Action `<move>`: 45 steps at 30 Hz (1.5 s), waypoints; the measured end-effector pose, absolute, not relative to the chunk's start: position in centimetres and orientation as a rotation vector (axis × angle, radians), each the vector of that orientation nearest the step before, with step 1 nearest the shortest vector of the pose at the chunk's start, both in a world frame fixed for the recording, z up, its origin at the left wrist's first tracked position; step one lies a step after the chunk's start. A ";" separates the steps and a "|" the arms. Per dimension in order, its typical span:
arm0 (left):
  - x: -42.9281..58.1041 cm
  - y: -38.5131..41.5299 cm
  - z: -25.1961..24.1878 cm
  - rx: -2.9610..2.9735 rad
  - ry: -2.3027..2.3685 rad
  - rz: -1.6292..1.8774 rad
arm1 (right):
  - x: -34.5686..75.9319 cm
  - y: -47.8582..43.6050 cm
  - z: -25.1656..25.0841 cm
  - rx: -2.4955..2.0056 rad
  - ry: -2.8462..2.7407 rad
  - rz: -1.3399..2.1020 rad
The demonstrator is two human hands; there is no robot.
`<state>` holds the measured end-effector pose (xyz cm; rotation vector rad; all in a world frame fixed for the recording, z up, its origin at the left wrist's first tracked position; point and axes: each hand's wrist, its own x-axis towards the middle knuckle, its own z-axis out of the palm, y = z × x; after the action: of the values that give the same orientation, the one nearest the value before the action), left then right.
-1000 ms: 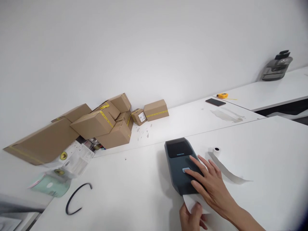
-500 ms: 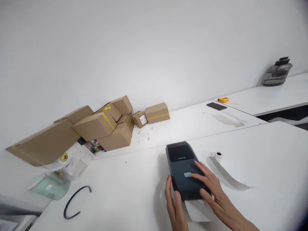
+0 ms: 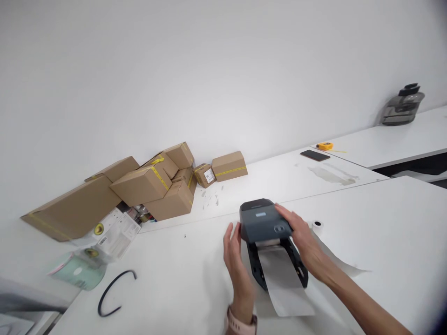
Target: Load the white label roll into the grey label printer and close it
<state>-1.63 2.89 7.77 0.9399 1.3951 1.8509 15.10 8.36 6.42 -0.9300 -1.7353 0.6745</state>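
A dark grey label printer (image 3: 260, 269) sits on the white table (image 3: 181, 288) with its lid (image 3: 263, 221) raised. A white paper strip (image 3: 284, 286) runs out of its open bay onto the table toward me. My left hand (image 3: 234, 260) is against the printer's left side, fingers together and pointing up at the lid's edge. My right hand (image 3: 301, 239) grips the lid's right side, thumb on its front face. A small paper roll (image 3: 317, 225) with a loose tail lies just right of the printer.
A pile of cardboard boxes (image 3: 146, 186) with yellow tape leans on the wall at the left. Pouches and a green packet (image 3: 78, 270) and a black cable (image 3: 115, 291) lie near the left edge. A phone (image 3: 314, 155), tape measure (image 3: 324, 146) and grey device (image 3: 401, 104) sit further right.
The printer lid, closed before, has swung up and back, exposing the paper path. My left hand moved from the paper's end to the printer's left side; my right went from the top to the lid.
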 end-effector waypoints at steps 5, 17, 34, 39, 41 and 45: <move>-4.0 8.5 6.4 1.030 1.536 1.751 | 12.2 14.7 12.5 -0.923 -1.664 0.330; -4.5 11.0 1.1 1.230 1.743 1.389 | 10.5 26.1 16.0 -1.187 -1.692 0.522; -4.3 10.4 2.0 1.313 1.792 1.316 | 11.0 19.4 5.7 -0.945 -2.900 0.742; -5.3 10.7 3.4 1.549 1.854 1.095 | 9.7 21.6 6.4 -0.892 -3.051 0.912; -5.7 11.1 3.8 1.580 1.858 1.025 | 9.6 21.9 6.3 -0.875 -3.035 0.944; -6.3 12.5 5.6 1.590 1.842 1.179 | 9.9 22.1 5.9 -0.893 -3.002 1.010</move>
<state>-6.29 12.49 5.58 1.5897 1.8420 1.1792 9.86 22.10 5.92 -0.8933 -3.0018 1.0098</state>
